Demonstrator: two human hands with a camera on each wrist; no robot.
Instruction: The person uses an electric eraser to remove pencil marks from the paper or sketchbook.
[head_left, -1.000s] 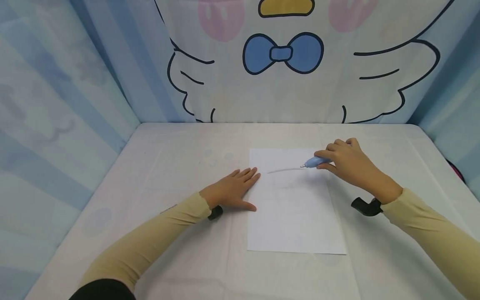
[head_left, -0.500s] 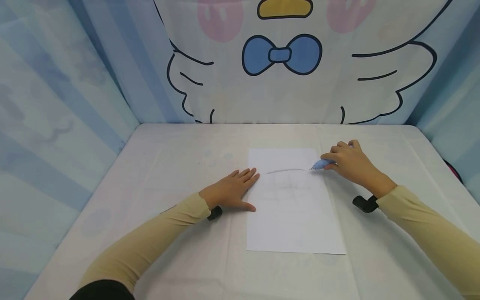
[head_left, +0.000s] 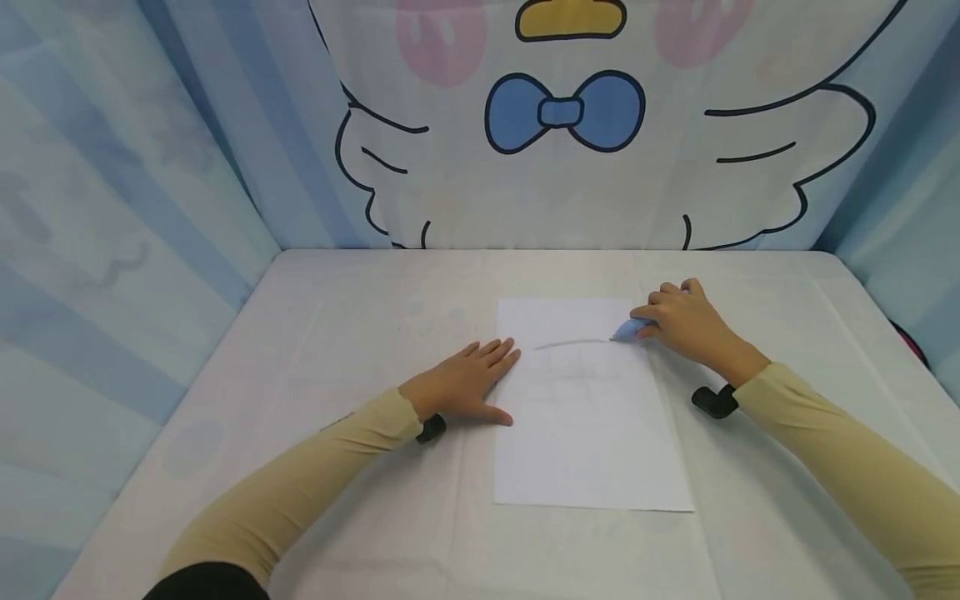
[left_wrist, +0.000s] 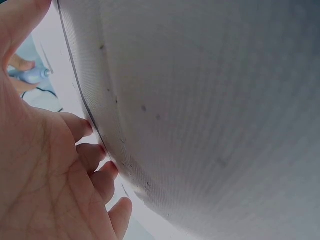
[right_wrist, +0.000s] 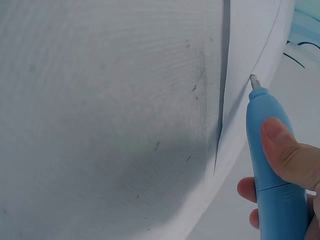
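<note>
A sheet of white paper lies on the white-covered table, with a faint, slightly arched grey line across its upper part. My left hand rests flat at the sheet's left edge, fingers spread and fingertips right on that border. My right hand grips a thick light-blue pen-shaped tool with a short metal tip. In the right wrist view the thumb presses along its body and other fingers wrap beneath. The tip meets the right end of the grey line, near the paper's right edge.
The pale tablecloth spreads around the sheet. Behind stands a printed curtain with a blue bow tie, and a blue-and-white striped curtain hangs at the left. Black wrist cameras sit under both wrists.
The right hand and the blue tool shifted right along the line, then a little back left, where the tip is at the line's end. The left hand stayed in place.
</note>
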